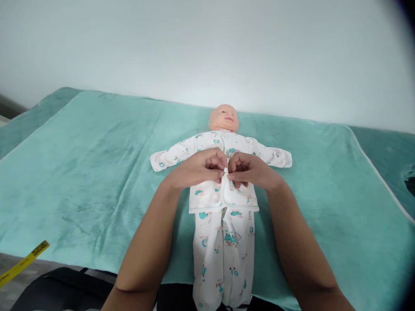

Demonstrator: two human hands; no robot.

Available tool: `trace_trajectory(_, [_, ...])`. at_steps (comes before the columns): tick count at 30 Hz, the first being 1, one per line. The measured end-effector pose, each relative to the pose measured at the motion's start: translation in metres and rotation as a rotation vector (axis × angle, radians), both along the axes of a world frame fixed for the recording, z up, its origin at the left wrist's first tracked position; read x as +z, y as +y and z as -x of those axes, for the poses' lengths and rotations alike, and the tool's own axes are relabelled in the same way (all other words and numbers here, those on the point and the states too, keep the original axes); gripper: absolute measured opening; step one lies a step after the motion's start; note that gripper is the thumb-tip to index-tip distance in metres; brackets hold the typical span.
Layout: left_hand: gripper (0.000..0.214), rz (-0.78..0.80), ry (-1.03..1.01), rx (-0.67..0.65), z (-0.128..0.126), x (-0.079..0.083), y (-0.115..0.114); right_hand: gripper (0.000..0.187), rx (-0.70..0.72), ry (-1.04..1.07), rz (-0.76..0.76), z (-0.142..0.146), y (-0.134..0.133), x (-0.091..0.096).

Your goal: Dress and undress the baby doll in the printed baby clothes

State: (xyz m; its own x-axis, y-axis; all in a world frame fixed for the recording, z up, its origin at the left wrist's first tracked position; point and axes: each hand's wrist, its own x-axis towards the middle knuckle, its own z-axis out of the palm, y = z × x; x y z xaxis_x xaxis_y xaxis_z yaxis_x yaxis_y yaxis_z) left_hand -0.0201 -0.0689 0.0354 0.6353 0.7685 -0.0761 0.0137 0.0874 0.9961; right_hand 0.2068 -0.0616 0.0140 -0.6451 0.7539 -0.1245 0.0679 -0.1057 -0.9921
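Note:
A baby doll (223, 116) lies on its back on a teal blanket (97, 172), dressed in a white printed jacket (207, 194) and matching trousers (223, 255). Its arms are spread out to both sides. My left hand (201, 167) and my right hand (249, 170) meet over the doll's chest. Both are closed in a pinch on the front edges of the jacket, around a small button on the placket. The doll's legs hang toward me over the blanket's near edge.
The blanket covers a wide table against a pale wall (207, 43). A yellow tape strip (22, 263) shows at the lower left. Something dark (410, 179) sits at the right edge.

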Motion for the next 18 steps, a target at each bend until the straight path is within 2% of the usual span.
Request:
trace_trajectory(5, [0.018, 0.001, 0.072, -0.015, 0.006, 0.003, 0.001, 0.028, -0.011, -0.013, -0.015, 0.004, -0.001, 0.004])
trace_trajectory(7, [0.019, -0.072, 0.067, 0.001, 0.006, 0.0, 0.002, 0.029, -0.03, -0.004, -0.053, 0.007, -0.002, 0.003])
trace_trajectory(8, [0.019, -0.132, 0.047, 0.055, 0.005, -0.003, 0.002, 0.029, -0.061, 0.003, -0.085, 0.007, -0.003, 0.0])
trace_trajectory(9, [0.019, -0.203, 0.026, 0.156, 0.005, -0.008, 0.001, 0.029, -0.12, 0.008, -0.127, 0.005, -0.004, -0.004])
trace_trajectory(11, [0.017, -0.361, 0.027, 0.487, 0.009, -0.02, -0.002, 0.03, -0.329, -0.017, -0.239, -0.01, -0.006, -0.017])
trace_trajectory(13, [0.012, -0.505, 0.168, 0.874, 0.023, -0.037, -0.007, 0.033, -0.612, -0.132, -0.364, -0.037, -0.008, -0.034])
trace_trajectory(14, [0.01, -0.568, 0.309, 1.025, 0.034, -0.047, -0.01, 0.035, -0.74, -0.233, -0.419, -0.055, -0.009, -0.042])
trace_trajectory(16, [0.011, -0.624, 0.627, 1.246, 0.06, -0.067, -0.015, 0.04, -1.017, -0.468, -0.499, -0.091, -0.01, -0.055])
trace_trajectory(18, [0.02, -0.558, 0.857, 1.313, 0.084, -0.083, -0.017, 0.044, -1.215, -0.674, -0.458, -0.118, -0.01, -0.064])
